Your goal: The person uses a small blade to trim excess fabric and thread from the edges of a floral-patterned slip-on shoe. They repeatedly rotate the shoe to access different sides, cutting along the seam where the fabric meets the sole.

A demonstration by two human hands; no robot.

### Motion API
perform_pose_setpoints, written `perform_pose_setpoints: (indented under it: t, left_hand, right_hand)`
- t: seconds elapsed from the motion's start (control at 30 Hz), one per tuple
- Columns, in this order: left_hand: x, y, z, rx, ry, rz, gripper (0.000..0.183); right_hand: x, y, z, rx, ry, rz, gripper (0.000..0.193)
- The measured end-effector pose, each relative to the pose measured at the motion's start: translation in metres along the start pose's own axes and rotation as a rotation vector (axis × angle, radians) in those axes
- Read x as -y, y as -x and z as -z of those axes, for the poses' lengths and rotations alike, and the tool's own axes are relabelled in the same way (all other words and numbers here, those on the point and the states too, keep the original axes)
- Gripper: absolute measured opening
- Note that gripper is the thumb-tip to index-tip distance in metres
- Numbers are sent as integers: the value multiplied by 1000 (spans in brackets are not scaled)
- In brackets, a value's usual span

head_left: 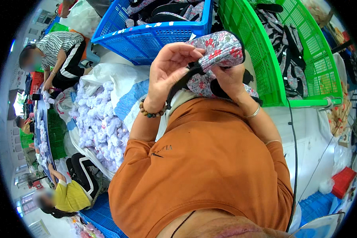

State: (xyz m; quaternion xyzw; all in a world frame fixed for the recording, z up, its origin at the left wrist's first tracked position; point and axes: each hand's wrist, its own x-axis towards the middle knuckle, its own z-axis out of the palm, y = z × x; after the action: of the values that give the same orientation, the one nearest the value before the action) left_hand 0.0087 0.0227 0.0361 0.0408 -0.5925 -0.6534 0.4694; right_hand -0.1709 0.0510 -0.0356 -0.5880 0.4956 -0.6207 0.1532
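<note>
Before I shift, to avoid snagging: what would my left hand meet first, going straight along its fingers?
The floral fabric slipper, probably at once: your left hand appears right against it, though depth is unclear.

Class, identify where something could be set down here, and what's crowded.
Barest: pale floor between the orange shirt and green crate, crossed by a black cord. Crowded: that crate and the blue crate, both holding floral pieces.

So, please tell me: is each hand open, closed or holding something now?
Left hand: partly closed, fingertips at the black trim of a floral slipper.
Right hand: closed, holding the same floral slipper.
</note>
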Motion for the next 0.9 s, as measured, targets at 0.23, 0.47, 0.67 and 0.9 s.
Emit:
perform_pose_setpoints:
  t: [0.23,0.47,0.67,0.9]
  left_hand:
    - [20,6,-8,-328,-1006,-309,30]
    - [22,-7,-11,-498,-959,-348,25]
    - [9,-26,-21,-329,-1020,-409,17]
    - [-29,-32,30,-200,-561,-2,14]
  right_hand:
    - [14,2,-16,22,-81,14,36]
    - [15,2,-13,-44,17,31,40]
    - [-19,13,-27,-51,-188,-107,37]
    - [-16,27,13,390,295,18,28]
